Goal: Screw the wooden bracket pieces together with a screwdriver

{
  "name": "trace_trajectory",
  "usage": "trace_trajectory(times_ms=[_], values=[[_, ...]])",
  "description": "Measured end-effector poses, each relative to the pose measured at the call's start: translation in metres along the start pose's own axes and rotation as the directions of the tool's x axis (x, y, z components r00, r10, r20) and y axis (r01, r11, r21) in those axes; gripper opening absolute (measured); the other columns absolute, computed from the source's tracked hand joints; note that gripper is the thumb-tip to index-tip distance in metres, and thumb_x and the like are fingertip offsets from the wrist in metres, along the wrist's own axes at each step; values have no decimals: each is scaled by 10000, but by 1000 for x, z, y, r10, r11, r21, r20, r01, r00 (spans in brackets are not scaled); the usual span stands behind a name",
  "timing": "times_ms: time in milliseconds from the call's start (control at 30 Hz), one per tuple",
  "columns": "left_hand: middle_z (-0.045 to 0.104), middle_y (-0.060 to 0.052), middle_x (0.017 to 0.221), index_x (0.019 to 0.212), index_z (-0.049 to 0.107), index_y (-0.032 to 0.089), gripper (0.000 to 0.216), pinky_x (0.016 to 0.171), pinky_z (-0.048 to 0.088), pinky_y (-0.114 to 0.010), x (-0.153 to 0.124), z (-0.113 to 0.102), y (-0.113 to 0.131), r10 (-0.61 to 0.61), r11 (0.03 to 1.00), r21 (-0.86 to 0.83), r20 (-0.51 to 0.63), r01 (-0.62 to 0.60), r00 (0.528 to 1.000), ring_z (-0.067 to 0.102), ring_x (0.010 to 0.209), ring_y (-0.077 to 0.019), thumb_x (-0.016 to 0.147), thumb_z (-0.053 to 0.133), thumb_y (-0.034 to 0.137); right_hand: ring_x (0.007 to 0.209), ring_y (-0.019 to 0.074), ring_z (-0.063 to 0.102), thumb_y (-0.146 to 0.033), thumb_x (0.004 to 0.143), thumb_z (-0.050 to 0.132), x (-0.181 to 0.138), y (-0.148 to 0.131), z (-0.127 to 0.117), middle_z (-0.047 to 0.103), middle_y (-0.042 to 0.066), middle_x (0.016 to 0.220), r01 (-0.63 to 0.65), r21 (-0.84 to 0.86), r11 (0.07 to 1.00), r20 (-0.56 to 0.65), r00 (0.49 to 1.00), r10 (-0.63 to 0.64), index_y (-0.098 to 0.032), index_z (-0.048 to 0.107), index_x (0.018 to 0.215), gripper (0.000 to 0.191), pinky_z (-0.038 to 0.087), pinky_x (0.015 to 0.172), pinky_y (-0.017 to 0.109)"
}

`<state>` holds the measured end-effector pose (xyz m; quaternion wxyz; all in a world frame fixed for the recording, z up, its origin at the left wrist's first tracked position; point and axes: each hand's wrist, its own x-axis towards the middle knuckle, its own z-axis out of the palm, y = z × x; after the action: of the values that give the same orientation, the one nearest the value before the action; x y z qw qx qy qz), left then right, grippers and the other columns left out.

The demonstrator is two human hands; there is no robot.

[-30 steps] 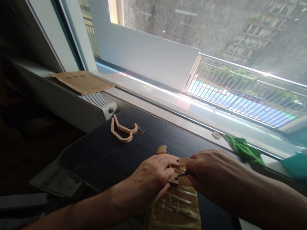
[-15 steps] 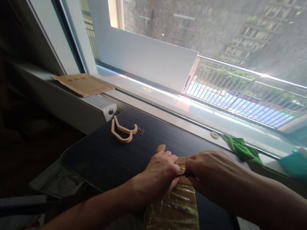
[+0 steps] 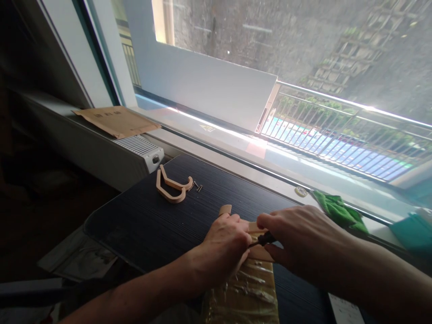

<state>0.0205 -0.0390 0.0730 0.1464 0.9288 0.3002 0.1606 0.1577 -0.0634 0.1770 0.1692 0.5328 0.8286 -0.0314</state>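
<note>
My left hand point(image 3: 229, 236) is closed around a pale wooden piece, perhaps a hook, whose curved end point(image 3: 225, 209) sticks out past the knuckles. Between thumb and fingers, my right hand point(image 3: 299, 231) grips the dark handle of a screwdriver point(image 3: 266, 238). Its thin metal shaft points left, and the tip is hidden behind my left hand. Beneath both hands lies a box wrapped in shiny yellowish tape point(image 3: 245, 292), on the dark table point(image 3: 135, 220). Farther off, two wooden hooks point(image 3: 172, 197) rest beside several small screws point(image 3: 199, 186).
A brown padded envelope point(image 3: 118, 122) lies on the radiator point(image 3: 145, 150) at left. Along the window sill are a roll of tape point(image 3: 300, 191), a green cloth point(image 3: 340, 211) and a teal object point(image 3: 411, 231). Papers point(image 3: 77, 261) sit below the table's left edge.
My right hand has lifted slightly and its fingers have shifted, so more of the screwdriver handle shows. My left hand stays nearly where it was on the wood.
</note>
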Motion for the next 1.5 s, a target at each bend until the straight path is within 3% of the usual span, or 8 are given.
trace_trajectory(times_ms=[233,433,567,733,867,1000,1233,1500], values=[[645,-22,781,667,607,180,117,800,417,-366,1,-3,2,-4,1000,-5,7,4,1000,551,802,-209,776,565,166,509,97,459,-109,712,553,5,2,3,578,-25,621,157,45,987,-11,988,-157,-216,592,693,115,193,464,240],[647,-27,784,667,619,179,121,831,405,-365,0,-2,1,0,1000,-20,-4,0,1000,546,813,-201,777,567,172,496,116,508,-277,777,544,2,1,6,595,-18,562,15,23,1000,9,1000,-15,-213,596,630,169,179,456,257],[639,-16,763,689,633,194,114,820,408,-387,0,-3,2,2,1000,8,-18,-2,1000,544,771,-199,780,566,172,509,116,515,-211,749,581,2,-3,-3,612,-29,642,68,-13,998,-15,998,-69,-238,607,739,38,177,448,243],[640,-30,779,717,632,183,114,804,411,-375,1,1,2,-12,999,38,-28,13,1000,543,788,-206,798,553,200,511,99,497,-97,741,548,7,-5,-9,596,-20,634,113,-26,993,66,992,-111,-220,617,700,147,184,439,231],[635,-31,773,687,637,183,146,826,397,-375,0,2,1,-4,1000,3,-11,4,1000,537,799,-200,802,547,187,514,100,522,-157,766,543,6,-1,-1,587,-16,572,82,40,996,20,996,-83,-183,580,620,153,205,456,238],[636,-30,773,682,637,188,126,813,397,-366,-1,-1,2,-3,1000,-16,-2,3,1000,538,792,-198,780,561,165,511,115,536,-203,785,532,0,0,1,598,-9,585,22,15,1000,-20,1000,-21,-190,586,693,108,188,452,245],[643,-29,796,712,622,187,108,846,389,-378,0,2,2,-15,1000,1,-27,15,1000,541,799,-202,779,544,153,510,108,499,-46,693,532,1,-2,-4,605,-7,650,112,-37,993,-8,994,-112,-212,623,708,190,164,435,238],[639,-28,773,713,625,185,118,832,395,-363,0,-2,2,-6,999,-34,-3,6,1000,542,785,-188,795,544,161,448,113,515,-172,768,553,0,-2,3,576,-7,532,30,-65,997,-19,999,-32,-199,607,655,128,136,424,259]])
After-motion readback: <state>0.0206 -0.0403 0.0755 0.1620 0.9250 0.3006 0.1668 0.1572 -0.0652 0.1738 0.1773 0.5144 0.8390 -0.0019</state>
